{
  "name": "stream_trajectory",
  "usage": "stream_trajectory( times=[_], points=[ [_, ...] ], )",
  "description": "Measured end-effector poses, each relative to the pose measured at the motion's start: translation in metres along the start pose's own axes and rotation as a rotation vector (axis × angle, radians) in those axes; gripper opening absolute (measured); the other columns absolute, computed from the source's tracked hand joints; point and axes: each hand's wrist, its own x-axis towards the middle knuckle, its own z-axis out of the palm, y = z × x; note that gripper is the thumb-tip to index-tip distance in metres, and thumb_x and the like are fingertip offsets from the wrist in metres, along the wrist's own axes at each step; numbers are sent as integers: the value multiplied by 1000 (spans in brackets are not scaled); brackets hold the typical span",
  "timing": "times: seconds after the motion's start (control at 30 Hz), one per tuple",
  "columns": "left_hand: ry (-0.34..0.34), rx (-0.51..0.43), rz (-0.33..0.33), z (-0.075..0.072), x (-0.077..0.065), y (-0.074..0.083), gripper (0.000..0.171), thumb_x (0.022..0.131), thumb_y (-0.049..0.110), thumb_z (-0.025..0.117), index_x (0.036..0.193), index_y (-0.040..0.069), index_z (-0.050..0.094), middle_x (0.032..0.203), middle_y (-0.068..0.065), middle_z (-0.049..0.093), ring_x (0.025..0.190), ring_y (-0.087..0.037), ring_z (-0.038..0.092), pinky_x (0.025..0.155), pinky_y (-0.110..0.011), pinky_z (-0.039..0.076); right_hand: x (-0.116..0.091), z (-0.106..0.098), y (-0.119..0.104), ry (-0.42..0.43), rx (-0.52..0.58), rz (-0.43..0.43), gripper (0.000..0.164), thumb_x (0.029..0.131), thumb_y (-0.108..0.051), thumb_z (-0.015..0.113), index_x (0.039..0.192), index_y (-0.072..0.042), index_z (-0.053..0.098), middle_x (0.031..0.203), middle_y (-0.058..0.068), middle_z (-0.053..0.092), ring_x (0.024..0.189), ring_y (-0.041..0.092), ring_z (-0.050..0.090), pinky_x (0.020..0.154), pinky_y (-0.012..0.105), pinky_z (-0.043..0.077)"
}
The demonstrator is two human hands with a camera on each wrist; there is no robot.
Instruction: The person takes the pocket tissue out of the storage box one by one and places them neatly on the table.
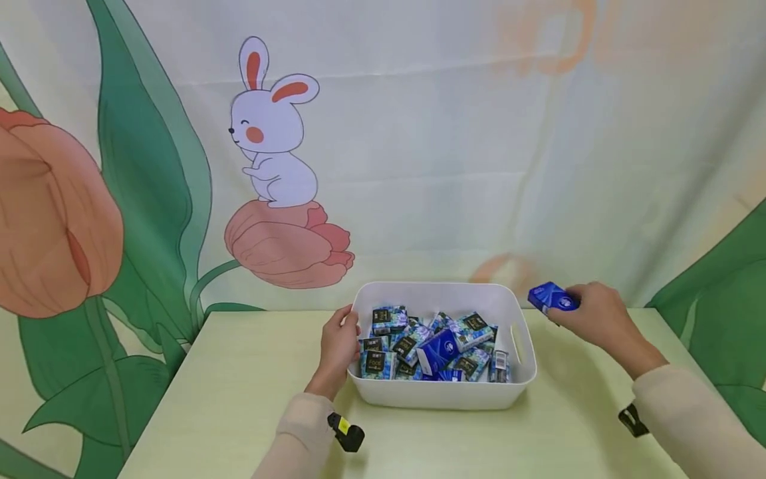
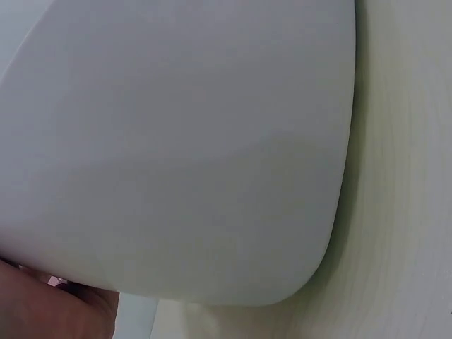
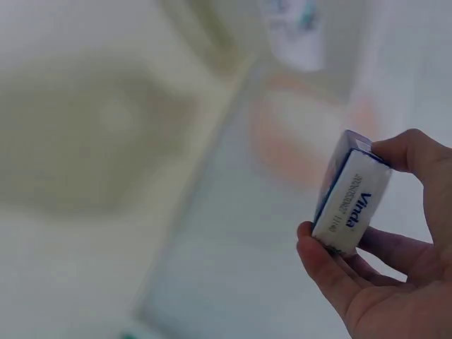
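Note:
A white plastic bin (image 1: 437, 394) holds several small tissue packs, most with a floral print, such as one floral pack (image 1: 473, 330), and a plain blue tissue pack (image 1: 439, 351) among them. My left hand (image 1: 340, 342) grips the bin's left end at the rim; in the left wrist view the bin's outer wall (image 2: 191, 155) fills most of the picture. Off the bin's right end, above the table, my right hand (image 1: 598, 316) pinches a blue tissue pack (image 1: 552, 297) between thumb and fingers. The right wrist view shows that pack's white end (image 3: 353, 205), printed "Vinda".
The bin stands on a pale wood-grain table (image 1: 239, 399) near its back edge. Behind hangs a printed cloth (image 1: 419, 133) with a rabbit and tulips. In the bin's right end wall is a handle slot (image 1: 516, 342).

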Motion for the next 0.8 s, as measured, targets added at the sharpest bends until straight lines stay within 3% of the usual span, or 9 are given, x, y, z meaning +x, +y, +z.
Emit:
stream_trajectory(
  times=[0.17,0.27,0.4,0.53,0.67,0.8],
  points=[
    [13,49,18,1,-2,0,39,107,27,46,142,13,56,83,-3,51,55,-11,42,48,-23,37,-2,35,56,-1,34,212,69,88,-39,75,118,21,57,106,34,63,91,42,59,70,49,53],
    [29,62,31,-1,-2,0,38,107,28,46,141,14,56,83,-3,52,56,-11,43,48,-23,38,1,59,69,16,55,331,72,88,-40,72,120,22,53,110,37,59,97,45,56,77,53,52],
    [44,99,31,1,-3,-2,39,107,29,46,141,14,56,84,-4,53,57,-13,44,49,-24,40,-4,81,73,59,71,392,67,86,-37,71,114,21,53,101,34,56,93,43,52,73,50,48],
    [50,118,39,2,-2,-1,39,106,30,46,141,14,56,85,-6,54,58,-13,45,50,-25,41,-6,85,67,57,35,405,68,87,-39,71,111,21,51,98,32,52,90,42,49,72,49,47],
    [42,128,46,2,-1,0,39,107,30,45,140,14,56,88,-8,55,59,-14,45,50,-25,41,-2,73,48,61,21,367,88,91,-55,65,131,21,44,118,40,45,103,49,47,85,60,48],
    [44,149,35,0,-1,-1,39,107,30,44,141,13,55,90,-10,55,61,-15,45,51,-26,41,6,47,6,154,60,136,83,96,-56,59,141,13,45,132,37,45,116,52,46,93,66,42]
  ],
)
